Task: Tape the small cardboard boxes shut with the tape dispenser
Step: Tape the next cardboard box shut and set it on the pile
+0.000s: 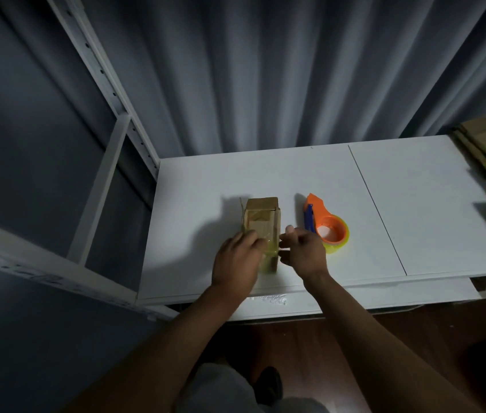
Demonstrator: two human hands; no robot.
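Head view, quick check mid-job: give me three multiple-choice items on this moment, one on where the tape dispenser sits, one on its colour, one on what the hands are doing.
1. Where is the tape dispenser?
A. On the white table, to the right of the cardboard box
B. In the right hand
C. On top of the box

2. What colour is the dispenser's body?
A. Green
B. Orange with a blue part
C. Black

3. What is the left hand doing?
A. Hanging off the table
B. Lifting the dispenser
C. Resting on the near end of the box, over the tape

Key: 1 A, the dispenser lies on the tabletop beyond the right hand, which holds nothing. 2 B, orange shell, blue piece, yellowish tape roll. 3 C, its fingers lie across the box's taped near end.
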